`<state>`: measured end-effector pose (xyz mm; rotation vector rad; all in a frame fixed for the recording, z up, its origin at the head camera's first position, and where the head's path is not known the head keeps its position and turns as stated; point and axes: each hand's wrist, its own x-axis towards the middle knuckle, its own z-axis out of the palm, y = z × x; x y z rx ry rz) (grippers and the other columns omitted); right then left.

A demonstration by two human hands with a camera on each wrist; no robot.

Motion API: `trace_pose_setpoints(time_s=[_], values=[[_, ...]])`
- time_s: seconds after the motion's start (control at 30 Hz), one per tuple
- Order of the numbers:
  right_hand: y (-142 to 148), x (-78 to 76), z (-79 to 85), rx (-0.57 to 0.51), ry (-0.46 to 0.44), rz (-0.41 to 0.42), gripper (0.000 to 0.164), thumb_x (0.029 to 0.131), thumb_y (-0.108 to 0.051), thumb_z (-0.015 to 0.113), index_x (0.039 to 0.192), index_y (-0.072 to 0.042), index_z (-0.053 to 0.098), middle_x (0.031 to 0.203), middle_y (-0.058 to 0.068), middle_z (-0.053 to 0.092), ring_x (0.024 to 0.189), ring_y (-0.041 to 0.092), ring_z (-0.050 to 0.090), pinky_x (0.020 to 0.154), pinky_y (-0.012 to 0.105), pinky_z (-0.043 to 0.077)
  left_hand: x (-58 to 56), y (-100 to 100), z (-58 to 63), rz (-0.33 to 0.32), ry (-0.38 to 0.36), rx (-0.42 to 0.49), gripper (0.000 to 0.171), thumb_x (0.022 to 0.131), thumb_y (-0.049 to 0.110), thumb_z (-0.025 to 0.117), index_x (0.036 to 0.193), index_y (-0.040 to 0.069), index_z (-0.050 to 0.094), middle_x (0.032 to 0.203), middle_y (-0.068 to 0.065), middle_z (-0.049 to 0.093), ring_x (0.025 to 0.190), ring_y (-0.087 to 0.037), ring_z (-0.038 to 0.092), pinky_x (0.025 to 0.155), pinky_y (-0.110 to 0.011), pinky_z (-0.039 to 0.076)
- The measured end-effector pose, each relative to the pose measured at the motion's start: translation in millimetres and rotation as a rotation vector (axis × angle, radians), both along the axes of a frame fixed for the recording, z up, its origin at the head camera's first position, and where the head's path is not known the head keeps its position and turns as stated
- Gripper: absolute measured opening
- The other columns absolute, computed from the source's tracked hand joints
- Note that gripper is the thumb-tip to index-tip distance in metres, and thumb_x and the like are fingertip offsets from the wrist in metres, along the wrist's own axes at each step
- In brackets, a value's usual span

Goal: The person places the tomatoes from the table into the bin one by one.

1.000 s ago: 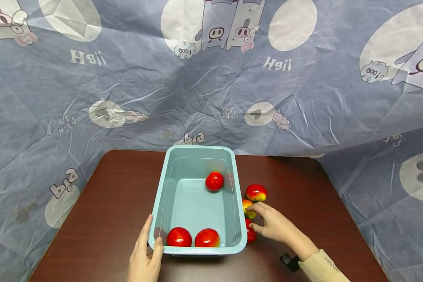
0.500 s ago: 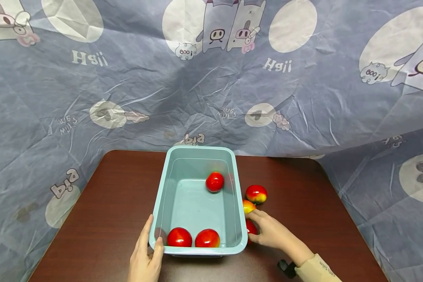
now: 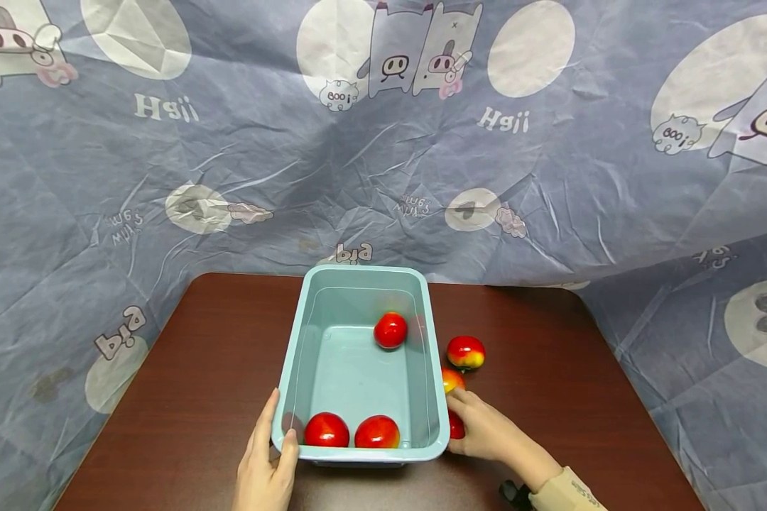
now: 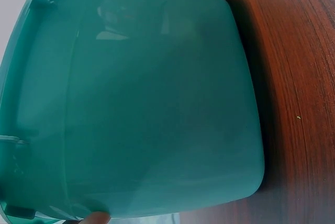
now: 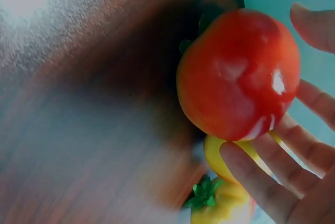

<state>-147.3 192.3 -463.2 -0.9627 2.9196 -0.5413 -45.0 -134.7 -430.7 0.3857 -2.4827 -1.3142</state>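
A pale blue-green plastic tub (image 3: 434,369) stands on the table, with my left hand (image 3: 265,465) gripping its near left corner, thumb over the rim and fingers along the outside. My right hand (image 3: 482,429) is at the tub's right side, around a shiny red tomato-like fruit (image 5: 238,77). In the right wrist view its fingers reach beneath and behind this fruit, while the thumb stands apart from it. A yellow-orange fruit (image 3: 452,380) lies just beyond, and a red-and-yellow fruit (image 3: 466,351) behind that. Inside the tub are red fruits (image 3: 326,430), (image 3: 376,431) near the front and another red fruit (image 3: 390,331) farther back.
The brown wooden table (image 3: 230,341) extends on both sides of the tub. Behind it hangs a grey-blue patterned sheet (image 3: 332,177). A black strap (image 3: 516,495) shows at my right wrist.
My right hand has moved from above the yellow-orange fruit slightly toward me, down to the nearer red fruit beside the tub. My left hand keeps its hold on the tub's corner.
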Motion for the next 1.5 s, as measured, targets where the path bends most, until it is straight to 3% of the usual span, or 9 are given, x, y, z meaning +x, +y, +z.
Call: trace_pose_setpoints(time_s=[0.33,0.6,1.13,1.5], values=[[-4,6.7,-10.9,-0.003,-0.022,0.018,0.062,0.063,-0.024,0.089,0.119,-0.016,0.063,0.11,-0.005,0.059,0.099,0.019,0.057,0.084,0.033,0.052,-0.9,0,1.7,-0.012,-0.053,0.019,0.059,0.097,0.02,0.054,0.153,0.028,0.035,0.146,-0.017,0.049,0.124,-0.039,0.055,0.094,-0.061,0.047],[-8,13.3,-14.8,0.001,-0.058,0.034,0.075,0.06,-0.027,0.093,0.127,-0.014,0.061,0.127,0.003,0.058,0.106,0.024,0.059,0.091,0.038,0.053,-1.3,0,1.7,-0.021,-0.036,0.026,0.06,0.097,0.018,0.055,0.153,0.027,0.036,0.145,-0.018,0.05,0.121,-0.037,0.058,0.088,-0.054,0.054],[-11,17.3,-14.6,-0.018,-0.108,0.038,0.074,0.062,-0.026,0.091,0.128,-0.013,0.061,0.13,0.001,0.058,0.107,0.02,0.06,0.091,0.036,0.053,-0.6,1,1.2,-0.017,-0.028,0.038,0.06,0.097,0.016,0.054,0.153,0.027,0.036,0.144,-0.018,0.05,0.117,-0.037,0.06,0.083,-0.051,0.057],[-9,18.0,-3.2,-0.001,-0.064,0.029,0.072,0.064,-0.027,0.09,0.128,-0.011,0.061,0.125,0.002,0.06,0.106,0.021,0.06,0.092,0.036,0.053,-1.5,-1,1.4,-0.024,-0.054,0.048,0.06,0.098,0.018,0.053,0.154,0.029,0.034,0.146,-0.018,0.048,0.12,-0.038,0.059,0.086,-0.051,0.056]])
